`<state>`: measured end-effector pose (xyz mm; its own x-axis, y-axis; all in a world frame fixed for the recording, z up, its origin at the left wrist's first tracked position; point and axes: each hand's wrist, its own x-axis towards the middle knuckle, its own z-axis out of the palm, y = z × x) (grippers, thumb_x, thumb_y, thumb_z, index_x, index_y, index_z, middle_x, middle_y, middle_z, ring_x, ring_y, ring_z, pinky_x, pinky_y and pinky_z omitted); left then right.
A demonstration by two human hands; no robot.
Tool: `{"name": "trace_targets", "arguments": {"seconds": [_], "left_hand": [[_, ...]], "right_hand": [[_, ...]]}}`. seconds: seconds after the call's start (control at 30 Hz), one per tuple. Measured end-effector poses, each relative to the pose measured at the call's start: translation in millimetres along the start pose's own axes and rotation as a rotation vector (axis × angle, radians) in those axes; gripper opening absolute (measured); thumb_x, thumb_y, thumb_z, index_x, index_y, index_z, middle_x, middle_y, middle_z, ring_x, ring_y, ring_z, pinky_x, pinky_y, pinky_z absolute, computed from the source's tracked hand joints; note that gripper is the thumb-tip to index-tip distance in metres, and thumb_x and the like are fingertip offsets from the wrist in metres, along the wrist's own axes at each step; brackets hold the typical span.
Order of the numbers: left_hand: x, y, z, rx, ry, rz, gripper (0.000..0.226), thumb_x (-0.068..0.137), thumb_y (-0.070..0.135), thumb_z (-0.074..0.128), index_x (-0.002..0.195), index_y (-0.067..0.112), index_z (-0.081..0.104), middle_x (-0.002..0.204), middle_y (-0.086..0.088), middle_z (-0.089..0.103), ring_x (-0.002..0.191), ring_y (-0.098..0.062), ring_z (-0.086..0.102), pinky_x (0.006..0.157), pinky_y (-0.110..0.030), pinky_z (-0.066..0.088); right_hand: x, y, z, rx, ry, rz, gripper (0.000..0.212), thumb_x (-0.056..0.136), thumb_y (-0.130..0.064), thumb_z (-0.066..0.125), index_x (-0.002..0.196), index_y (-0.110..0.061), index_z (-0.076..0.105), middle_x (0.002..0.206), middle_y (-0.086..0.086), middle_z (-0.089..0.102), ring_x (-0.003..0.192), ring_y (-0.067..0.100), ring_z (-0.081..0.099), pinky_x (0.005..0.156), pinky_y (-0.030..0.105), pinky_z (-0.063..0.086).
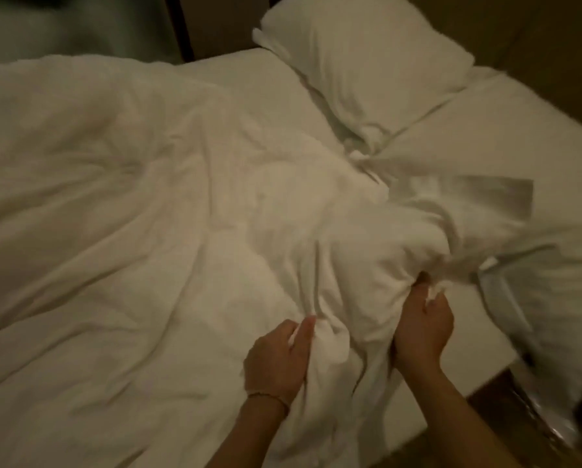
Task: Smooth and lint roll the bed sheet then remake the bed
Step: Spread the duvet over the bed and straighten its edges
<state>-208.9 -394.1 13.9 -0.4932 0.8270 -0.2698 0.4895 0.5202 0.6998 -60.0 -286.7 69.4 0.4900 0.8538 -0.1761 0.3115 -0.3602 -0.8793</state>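
Left hand [276, 359] and right hand [421, 329] each clutching bunched duvet [147, 197] below pillow [367, 72]; risk: uneven pull dragging bed sheet [506, 136] into wrinkles.

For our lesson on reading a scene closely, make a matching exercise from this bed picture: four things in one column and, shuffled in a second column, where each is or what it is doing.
Column one
1. pillow
2. duvet
3. left hand
4. bare sheet

Column two
A. lies rumpled over most of the bed
B. flat and uncovered, at the right side of the bed
C. at the head of the bed, top of the picture
D. grips a bunch of white cloth, beside the right hand

Pairs: 1-C, 2-A, 3-D, 4-B
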Motion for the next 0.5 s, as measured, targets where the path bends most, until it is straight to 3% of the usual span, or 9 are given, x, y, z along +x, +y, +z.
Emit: {"name": "trace_targets", "arguments": {"seconds": [0.07, 0.27, 0.4, 0.5], "left_hand": [[-9, 14, 25, 0.122, -0.013, 0.025, 0.072, 0.078, 0.087, 0.016, 0.073, 0.026, 0.054, 0.065, 0.01, 0.063, 0.066, -0.008, 0.06, 0.063, -0.03, 0.049], [-18, 37, 93, 0.143, -0.089, 0.122, 0.054, 0.082, 0.079, 0.033, 0.065, 0.029, 0.043, 0.054, 0.009, 0.054, 0.057, -0.007, 0.056, 0.053, -0.029, 0.04], [-19, 29, 118, 0.183, -0.007, 0.137, 0.053, 0.089, 0.077, 0.034, 0.067, 0.029, 0.04, 0.053, 0.008, 0.051, 0.055, -0.012, 0.055, 0.055, -0.032, 0.04], [-17, 39, 129, 0.098, 0.087, 0.226, 0.048, 0.093, 0.066, 0.045, 0.065, 0.028, 0.037, 0.055, 0.009, 0.047, 0.054, -0.01, 0.047, 0.056, -0.032, 0.034]], "right_hand": [[9, 39, -31, 0.057, 0.076, 0.156, 0.051, 0.101, -0.047, 0.041, 0.118, -0.004, 0.062, 0.112, 0.01, 0.065, 0.106, 0.026, 0.059, 0.089, 0.034, 0.044], [22, 129, -79, 0.179, 0.156, 0.414, 0.043, 0.101, -0.042, 0.044, 0.119, -0.007, 0.062, 0.111, 0.005, 0.063, 0.105, 0.025, 0.058, 0.096, 0.041, 0.047], [42, 157, -92, 0.145, 0.181, 0.401, 0.04, 0.102, -0.035, 0.043, 0.102, 0.0, 0.063, 0.101, 0.015, 0.065, 0.1, 0.032, 0.061, 0.09, 0.042, 0.048], [58, 154, -105, 0.124, 0.198, 0.359, 0.031, 0.102, -0.034, 0.043, 0.099, -0.006, 0.056, 0.099, 0.009, 0.059, 0.097, 0.029, 0.058, 0.085, 0.036, 0.045]]}}
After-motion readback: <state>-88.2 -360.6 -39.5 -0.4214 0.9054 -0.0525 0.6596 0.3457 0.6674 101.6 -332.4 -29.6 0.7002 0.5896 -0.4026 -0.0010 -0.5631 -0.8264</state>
